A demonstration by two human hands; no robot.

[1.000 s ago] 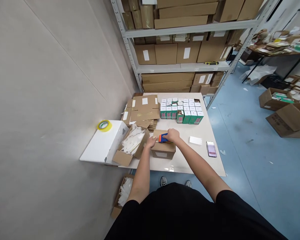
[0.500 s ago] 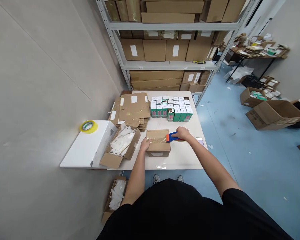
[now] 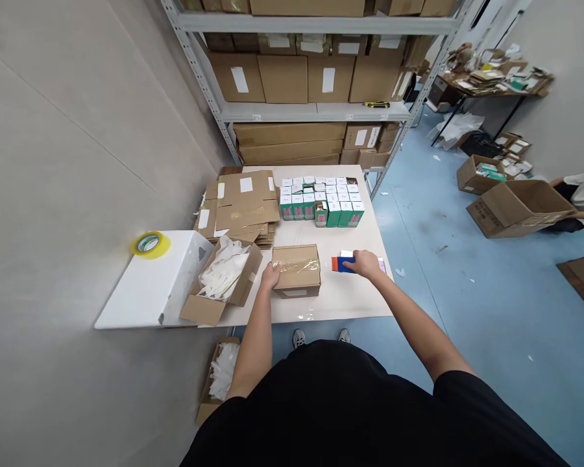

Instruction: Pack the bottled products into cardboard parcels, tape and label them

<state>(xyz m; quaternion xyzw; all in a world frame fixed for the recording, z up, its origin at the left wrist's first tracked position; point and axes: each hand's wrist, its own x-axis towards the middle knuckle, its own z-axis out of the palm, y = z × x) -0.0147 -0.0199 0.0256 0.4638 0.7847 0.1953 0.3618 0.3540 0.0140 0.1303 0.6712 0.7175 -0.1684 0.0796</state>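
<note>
A closed cardboard box (image 3: 296, 275) sits on the white table, with shiny clear tape (image 3: 302, 265) running across its top. My left hand (image 3: 271, 275) grips the box's left edge, thumb on the top face. To the right of the box, apart from it, my right hand (image 3: 364, 263) is wrapped round a blue and orange tape dispenser (image 3: 343, 263). A phone (image 3: 381, 264) lies beside that hand, partly hidden by it.
Green and white small boxes (image 3: 321, 201) stand in rows at the back. Flattened cartons (image 3: 247, 204) lie behind an open carton (image 3: 238, 293) of white packing material. A yellow tape roll (image 3: 150, 244) rests on a white block (image 3: 141, 285). Shelving (image 3: 292, 113) stands behind the table (image 3: 338, 305).
My right hand has moved the tape dispenser off the box's right edge and away to the right. The left hand stays at the box. The view has shifted slightly.
</note>
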